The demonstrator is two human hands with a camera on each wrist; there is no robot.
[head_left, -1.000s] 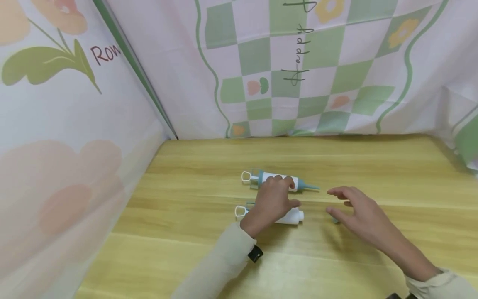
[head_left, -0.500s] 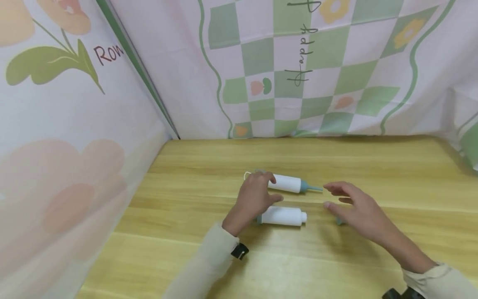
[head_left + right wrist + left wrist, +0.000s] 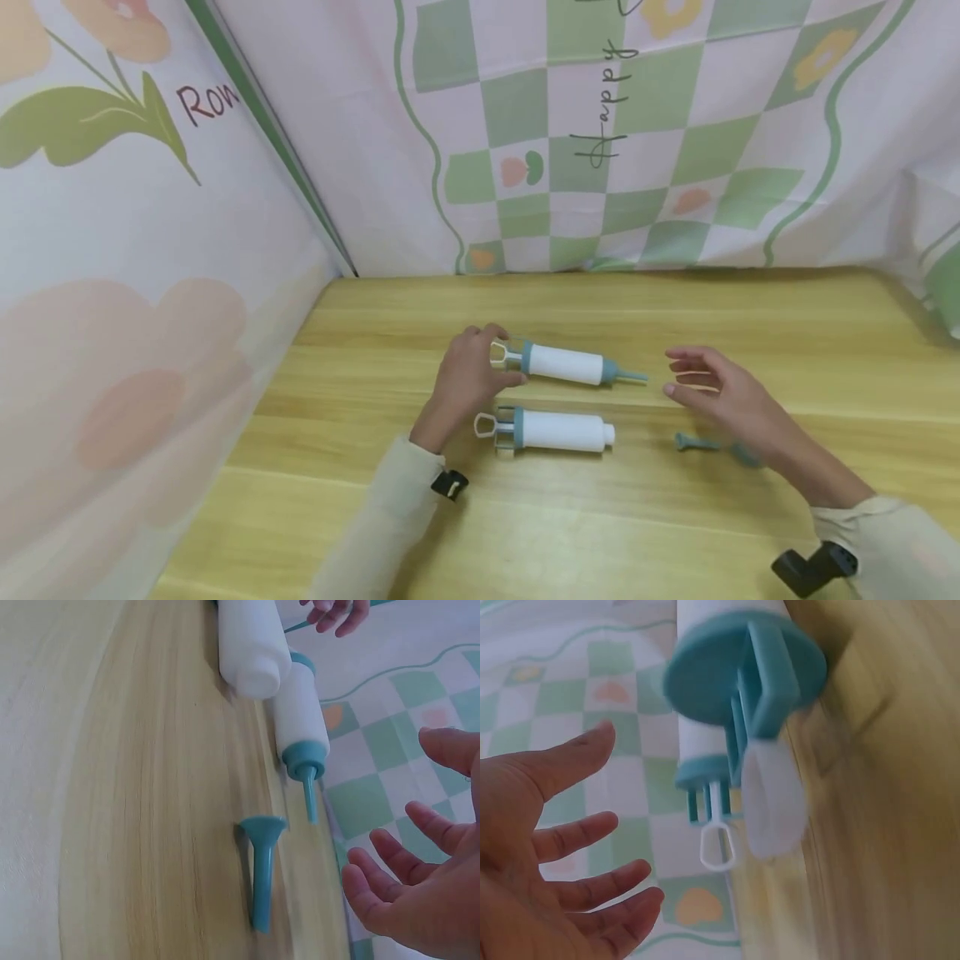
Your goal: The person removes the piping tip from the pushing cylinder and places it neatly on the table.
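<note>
Two white dessert syringes with blue-green collars and white pull handles lie side by side on the table. The far syringe (image 3: 566, 364) has a thin blue-green nozzle fitted. On the near syringe (image 3: 562, 431) the white front neck is bare. My left hand (image 3: 467, 377) hovers by the far syringe's handle; in the left wrist view its spread fingers hold nothing. To the right of both syringes, my right hand (image 3: 723, 392) hangs in the air, fingers loosely bent around nothing. Below it lies a loose blue-green nozzle (image 3: 262, 870) with a flared end.
Another blue-green piece (image 3: 746, 454) sits partly hidden behind the right wrist. The wooden table (image 3: 615, 533) meets a checked cloth (image 3: 573, 196) at the back and a flowered cloth (image 3: 150, 333) on the left.
My left hand has moved left from above the syringes to their handle ends, uncovering both. My right hand has shifted slightly, and the loose nozzle now shows more fully.
</note>
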